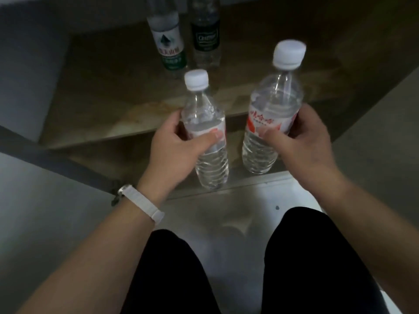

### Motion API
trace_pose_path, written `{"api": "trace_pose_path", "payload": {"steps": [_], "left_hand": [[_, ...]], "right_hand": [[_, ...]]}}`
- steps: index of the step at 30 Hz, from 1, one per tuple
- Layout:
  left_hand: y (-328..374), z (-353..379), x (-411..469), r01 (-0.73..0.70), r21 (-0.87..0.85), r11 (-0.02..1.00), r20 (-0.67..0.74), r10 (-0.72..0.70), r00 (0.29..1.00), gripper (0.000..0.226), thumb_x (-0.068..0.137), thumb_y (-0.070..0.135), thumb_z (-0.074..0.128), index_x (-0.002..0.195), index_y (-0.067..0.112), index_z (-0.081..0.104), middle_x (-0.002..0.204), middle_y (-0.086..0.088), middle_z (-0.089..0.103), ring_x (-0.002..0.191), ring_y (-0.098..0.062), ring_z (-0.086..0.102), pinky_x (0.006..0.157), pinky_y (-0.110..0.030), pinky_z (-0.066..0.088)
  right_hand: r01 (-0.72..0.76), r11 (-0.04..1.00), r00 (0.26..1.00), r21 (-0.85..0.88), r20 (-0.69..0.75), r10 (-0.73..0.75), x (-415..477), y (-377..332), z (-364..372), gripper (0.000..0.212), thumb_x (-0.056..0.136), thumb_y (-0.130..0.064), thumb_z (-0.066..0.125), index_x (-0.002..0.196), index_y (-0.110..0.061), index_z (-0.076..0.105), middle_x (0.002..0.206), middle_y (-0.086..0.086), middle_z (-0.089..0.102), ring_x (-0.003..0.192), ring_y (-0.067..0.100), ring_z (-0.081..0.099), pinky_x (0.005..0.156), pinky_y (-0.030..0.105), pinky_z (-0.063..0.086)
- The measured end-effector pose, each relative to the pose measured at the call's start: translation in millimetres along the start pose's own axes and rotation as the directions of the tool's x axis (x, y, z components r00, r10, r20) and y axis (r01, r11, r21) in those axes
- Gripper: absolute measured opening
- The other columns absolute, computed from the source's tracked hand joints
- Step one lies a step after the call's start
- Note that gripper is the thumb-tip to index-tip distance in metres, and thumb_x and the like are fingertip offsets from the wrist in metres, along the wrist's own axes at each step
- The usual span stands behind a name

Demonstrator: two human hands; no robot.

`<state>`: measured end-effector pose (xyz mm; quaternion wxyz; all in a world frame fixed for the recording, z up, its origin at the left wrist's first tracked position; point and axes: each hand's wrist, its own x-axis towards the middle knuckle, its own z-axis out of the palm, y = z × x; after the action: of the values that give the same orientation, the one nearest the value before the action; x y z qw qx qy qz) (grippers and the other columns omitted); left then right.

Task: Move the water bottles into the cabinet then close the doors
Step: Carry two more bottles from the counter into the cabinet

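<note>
My left hand [172, 150] grips a clear water bottle [204, 114] with a white cap and a red-and-white label. My right hand [303, 141] grips a second, similar bottle [272, 105], held a little higher and to the right. Both bottles are upright in front of the open cabinet, above the front edge of its wooden shelf [113, 98]. Two more bottles stand at the back of that shelf: one with a white-and-green label [169, 41] and one with a dark label [206, 37].
The cabinet's grey left wall [29, 75] and an open door [45, 177] lie on the left; another grey panel [374, 143] is on the right. A lower shelf level [108, 159] shows below. My knees in black trousers [317, 257] sit above a pale floor.
</note>
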<state>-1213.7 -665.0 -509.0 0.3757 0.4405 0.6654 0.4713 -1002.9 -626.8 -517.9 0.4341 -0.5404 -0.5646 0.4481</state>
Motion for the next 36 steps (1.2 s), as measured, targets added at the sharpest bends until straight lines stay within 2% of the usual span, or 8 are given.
{"api": "trace_pose_path", "payload": {"steps": [5, 9, 15, 18, 21, 26, 31, 36], "left_hand": [[9.5, -12.1, 18.6, -0.131, -0.045, 0.990, -0.096, 0.126, 0.987, 0.040, 0.078, 0.021, 0.084, 0.111, 0.034, 0.063, 0.104, 0.018, 0.074, 0.096, -0.002, 0.071, 0.079, -0.025, 0.058], [27.5, -25.8, 37.3, -0.209, -0.075, 0.975, -0.191, 0.192, 0.963, 0.038, 0.077, 0.023, 0.083, 0.109, 0.030, 0.064, 0.103, 0.011, 0.076, 0.095, -0.008, 0.073, 0.079, -0.030, 0.060], [50.8, -28.6, 68.4, -0.302, -0.060, 0.952, -0.229, 0.281, 0.932, 0.052, 0.076, 0.029, 0.085, 0.122, 0.024, 0.063, 0.110, 0.010, 0.074, 0.097, -0.004, 0.072, 0.076, -0.020, 0.057], [56.2, -22.4, 81.2, -0.293, -0.042, 0.955, -0.227, 0.276, 0.934, 0.053, 0.078, 0.033, 0.085, 0.125, 0.030, 0.061, 0.113, 0.016, 0.070, 0.099, 0.002, 0.069, 0.078, -0.018, 0.056], [55.4, -17.5, 92.8, -0.259, -0.044, 0.965, -0.226, 0.243, 0.943, 0.054, 0.077, 0.034, 0.085, 0.125, 0.034, 0.059, 0.115, 0.019, 0.068, 0.103, 0.003, 0.066, 0.088, -0.022, 0.055], [42.4, -11.9, 104.8, -0.256, -0.059, 0.965, -0.257, 0.233, 0.938, 0.051, 0.078, 0.034, 0.085, 0.120, 0.041, 0.057, 0.113, 0.022, 0.067, 0.103, 0.005, 0.064, 0.093, -0.026, 0.054], [24.7, -17.0, 106.2, -0.283, -0.030, 0.959, -0.275, 0.264, 0.924, 0.057, 0.078, 0.032, 0.086, 0.120, 0.044, 0.049, 0.119, 0.020, 0.064, 0.108, 0.003, 0.063, 0.095, -0.027, 0.054], [-6.0, -20.0, 99.9, -0.253, 0.085, 0.964, -0.160, 0.264, 0.951, 0.072, 0.079, 0.030, 0.084, 0.137, 0.037, 0.042, 0.113, 0.031, 0.056, 0.100, 0.020, 0.054, 0.083, -0.007, 0.046]], "right_hand": [[0.076, 0.997, 0.996, 0.022, 0.039, -0.077, 27.1, -9.4, 10.4, 0.045, 0.078, -0.030, 0.075, 0.119, -0.028, 0.057, 0.107, -0.012, 0.068, 0.096, -0.002, 0.065, 0.074, 0.018, 0.054], [0.114, 0.993, 0.993, 0.033, 0.025, -0.115, 48.5, -30.2, 15.7, 0.040, 0.082, -0.035, 0.072, 0.118, -0.034, 0.055, 0.107, -0.018, 0.066, 0.095, -0.008, 0.064, 0.069, 0.011, 0.052], [0.154, 0.985, 0.988, 0.074, -0.039, -0.152, 82.6, -54.3, 25.1, 0.039, 0.081, -0.037, 0.074, 0.114, -0.039, 0.054, 0.102, -0.021, 0.067, 0.088, -0.012, 0.063, 0.066, 0.010, 0.051], [0.159, 0.984, 0.987, 0.077, -0.034, -0.157, 97.9, -52.9, 29.4, 0.048, 0.079, -0.037, 0.077, 0.121, -0.031, 0.055, 0.106, -0.015, 0.068, 0.092, -0.005, 0.066, 0.074, 0.018, 0.053], [0.139, 0.985, 0.990, 0.102, -0.047, -0.134, 112.6, -47.6, 34.7, 0.051, 0.076, -0.038, 0.079, 0.121, -0.029, 0.057, 0.107, -0.013, 0.069, 0.094, -0.002, 0.067, 0.079, 0.024, 0.055], [0.133, 0.988, 0.991, 0.081, -0.030, -0.131, 125.8, -36.5, 41.2, 0.049, 0.079, -0.033, 0.079, 0.121, -0.029, 0.054, 0.107, -0.015, 0.066, 0.094, -0.004, 0.064, 0.073, 0.016, 0.051], [0.148, 0.989, 0.989, 0.001, 0.005, -0.148, 122.9, -26.4, 40.5, 0.054, 0.079, -0.037, 0.078, 0.123, -0.036, 0.048, 0.114, -0.018, 0.061, 0.103, -0.003, 0.059, 0.077, 0.017, 0.049], [0.064, 0.986, 0.998, -0.152, 0.022, -0.061, 119.2, -1.3, 39.9, 0.066, 0.076, -0.039, 0.080, 0.131, -0.033, 0.044, 0.106, -0.022, 0.055, 0.100, 0.000, 0.054, 0.077, 0.021, 0.044]]}}
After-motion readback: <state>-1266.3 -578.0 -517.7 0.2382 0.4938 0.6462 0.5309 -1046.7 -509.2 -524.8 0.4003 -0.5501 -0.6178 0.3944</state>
